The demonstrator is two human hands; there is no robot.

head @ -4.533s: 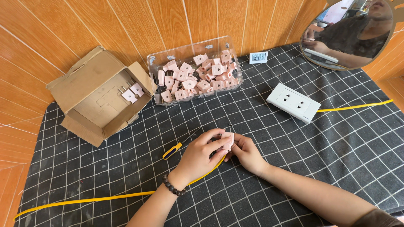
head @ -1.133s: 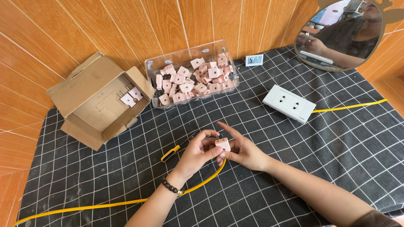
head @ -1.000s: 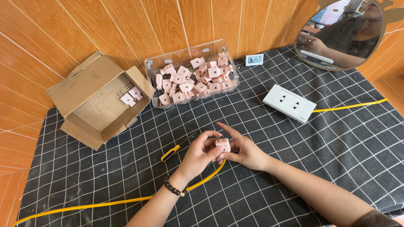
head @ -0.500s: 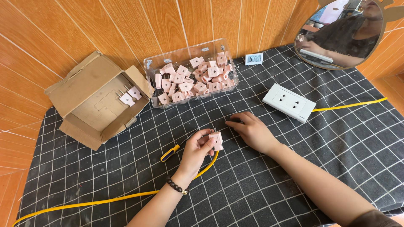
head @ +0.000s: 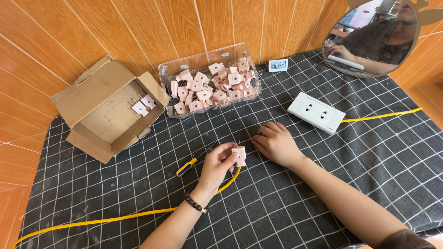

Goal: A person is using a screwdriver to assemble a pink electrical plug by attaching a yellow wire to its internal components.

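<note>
The left hand [head: 216,165] pinched a pink plug [head: 239,155] between thumb and fingertips, just above the checked black cloth [head: 286,203]. The right hand [head: 277,143] rested beside the plug, fingers loosely curled, holding nothing. A yellow cable [head: 115,217] ran from the plug toward the near-left. A yellow-handled screwdriver [head: 187,167] lay left of the plug. Beyond the plug stood a clear bin of pink plugs [head: 210,80], far-left a cardboard box [head: 108,108], far-right a white socket block [head: 316,112].
</note>
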